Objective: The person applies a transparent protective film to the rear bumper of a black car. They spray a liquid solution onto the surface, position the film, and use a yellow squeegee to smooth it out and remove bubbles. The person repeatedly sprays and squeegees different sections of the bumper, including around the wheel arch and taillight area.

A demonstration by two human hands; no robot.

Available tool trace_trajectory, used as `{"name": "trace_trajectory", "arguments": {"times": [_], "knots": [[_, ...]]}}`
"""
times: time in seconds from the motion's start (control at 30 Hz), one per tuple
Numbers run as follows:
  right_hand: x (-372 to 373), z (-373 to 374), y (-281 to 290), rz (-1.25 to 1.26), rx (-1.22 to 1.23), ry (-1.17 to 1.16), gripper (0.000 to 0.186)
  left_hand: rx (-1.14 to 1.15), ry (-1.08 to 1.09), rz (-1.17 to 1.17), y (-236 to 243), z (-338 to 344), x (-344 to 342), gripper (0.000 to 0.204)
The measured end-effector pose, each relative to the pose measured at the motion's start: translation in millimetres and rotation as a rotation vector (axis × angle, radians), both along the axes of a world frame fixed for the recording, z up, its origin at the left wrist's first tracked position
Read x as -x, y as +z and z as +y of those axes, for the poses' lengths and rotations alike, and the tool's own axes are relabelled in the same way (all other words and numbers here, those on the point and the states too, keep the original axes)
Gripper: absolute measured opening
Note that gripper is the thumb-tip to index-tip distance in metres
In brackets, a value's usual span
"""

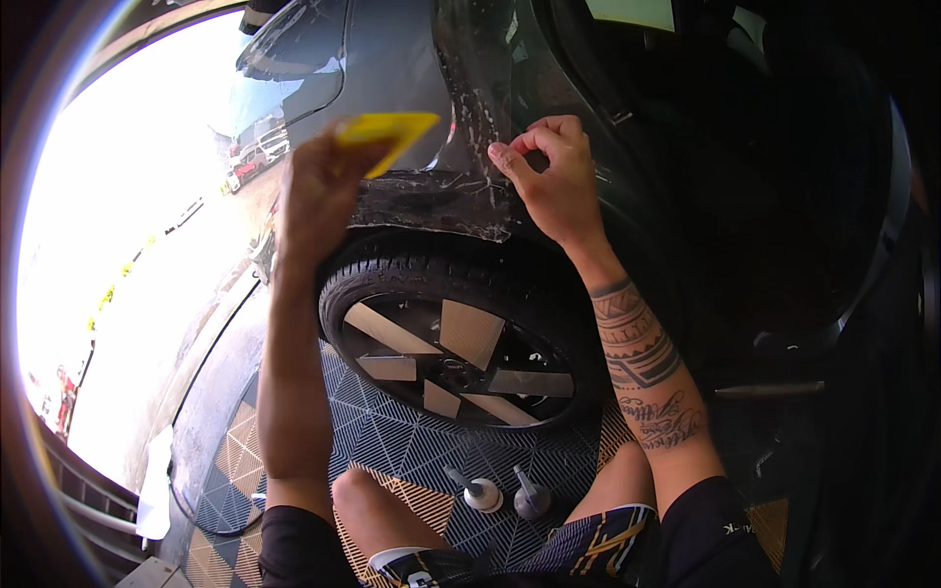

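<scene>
My left hand [319, 191] grips a flat yellow squeegee [400, 127], slightly blurred, held out in front of the car's body panel [392, 83]. A wrinkled, glossy dark film [475, 118] lies over the panel's edge, and its creased lower strip [421, 208] hangs loose above the wheel. Beside that film, to the right, is my right hand [564, 181]. Its thumb and fingers are drawn together in a pinch near the film's surface; whatever may be between the fingertips is too small to make out.
Below the film stands the car's tyre [358, 279], its wheel showing light panels [472, 331] between dark parts. Two spray bottles, one white [483, 496] and one grey [532, 500], stand on the patterned tile floor [368, 431] between my knees. A dark cable [201, 367] runs along the left.
</scene>
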State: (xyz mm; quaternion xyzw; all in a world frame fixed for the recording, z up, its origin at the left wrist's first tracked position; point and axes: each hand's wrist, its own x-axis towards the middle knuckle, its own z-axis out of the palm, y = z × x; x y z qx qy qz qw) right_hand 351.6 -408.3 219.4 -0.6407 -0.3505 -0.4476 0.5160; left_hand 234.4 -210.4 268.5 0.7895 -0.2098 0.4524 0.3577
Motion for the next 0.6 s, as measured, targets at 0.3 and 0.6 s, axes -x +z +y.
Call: {"name": "trace_trajectory", "arguments": {"times": [0.3,0.6], "knots": [[7.2,3.2,-4.3,-0.122,0.008,-0.035,0.007,-0.51,0.284,0.052,44.1,-5.5,-16.2,0.018],[-6.5,-31.5,-7.0,-0.079,0.049,0.19,0.012,-0.834,0.399,-0.015,10.0,-26.4,-15.3,0.015]]}}
